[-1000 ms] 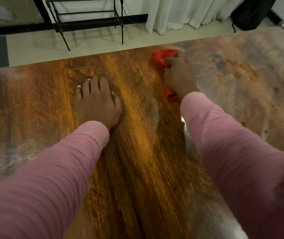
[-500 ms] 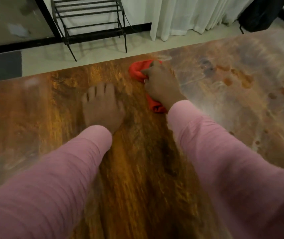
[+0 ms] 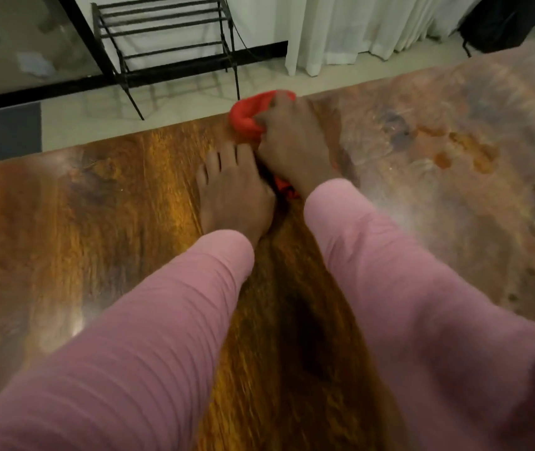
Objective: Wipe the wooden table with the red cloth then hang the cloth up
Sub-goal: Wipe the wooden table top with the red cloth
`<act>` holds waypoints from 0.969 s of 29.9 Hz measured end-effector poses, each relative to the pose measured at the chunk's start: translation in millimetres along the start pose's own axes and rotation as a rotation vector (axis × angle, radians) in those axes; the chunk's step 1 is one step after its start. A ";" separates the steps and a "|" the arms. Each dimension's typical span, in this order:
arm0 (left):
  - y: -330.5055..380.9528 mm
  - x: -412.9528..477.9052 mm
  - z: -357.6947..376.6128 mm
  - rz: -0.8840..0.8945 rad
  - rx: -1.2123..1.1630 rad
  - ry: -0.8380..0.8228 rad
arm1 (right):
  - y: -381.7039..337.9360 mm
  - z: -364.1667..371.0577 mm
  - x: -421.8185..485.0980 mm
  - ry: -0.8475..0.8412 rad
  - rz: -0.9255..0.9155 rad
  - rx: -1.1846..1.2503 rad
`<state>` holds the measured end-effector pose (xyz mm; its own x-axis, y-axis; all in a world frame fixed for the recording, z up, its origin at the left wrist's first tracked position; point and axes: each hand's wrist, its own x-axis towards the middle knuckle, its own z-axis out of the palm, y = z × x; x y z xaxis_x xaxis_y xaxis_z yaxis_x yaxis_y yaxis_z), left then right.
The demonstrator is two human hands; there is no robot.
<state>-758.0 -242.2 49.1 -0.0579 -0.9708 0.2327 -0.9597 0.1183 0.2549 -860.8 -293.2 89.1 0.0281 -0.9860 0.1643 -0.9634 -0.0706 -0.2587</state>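
The wooden table [image 3: 97, 222] fills most of the head view, glossy brown with dusty, smeared patches on its right side. My right hand [image 3: 292, 141] presses the bunched red cloth [image 3: 246, 118] onto the table near its far edge; most of the cloth is hidden under the hand, with a bit showing by the wrist. My left hand [image 3: 233, 193] lies flat on the wood, fingers apart, just left of the right hand and almost touching it. Both arms wear pink sleeves.
Beyond the table's far edge, a black metal rack [image 3: 165, 37] stands on the pale floor. White curtains [image 3: 373, 27] hang at the back, with a dark bag [image 3: 503, 21] at the far right. A glass panel [image 3: 15, 43] is at the far left.
My right hand has slid the red cloth leftward along the far edge, closing in on my left hand. The left hand has stayed flat on the table.
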 end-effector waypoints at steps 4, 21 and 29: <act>-3.2 0.2 -1.1 0.011 -0.029 0.004 | 25.3 -2.8 8.8 -0.068 -0.054 -0.011; 0.2 -0.8 -3.0 0.021 0.007 -0.045 | 68.2 -11.4 7.6 0.003 0.156 -0.001; 3.5 -0.3 -3.2 0.020 0.028 -0.033 | 49.9 -8.6 -8.6 0.070 0.229 -0.023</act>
<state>-760.5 -240.8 53.0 -0.0859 -0.9747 0.2065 -0.9657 0.1325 0.2235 -911.4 -286.9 83.0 -0.2096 -0.9631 0.1692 -0.9483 0.1580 -0.2754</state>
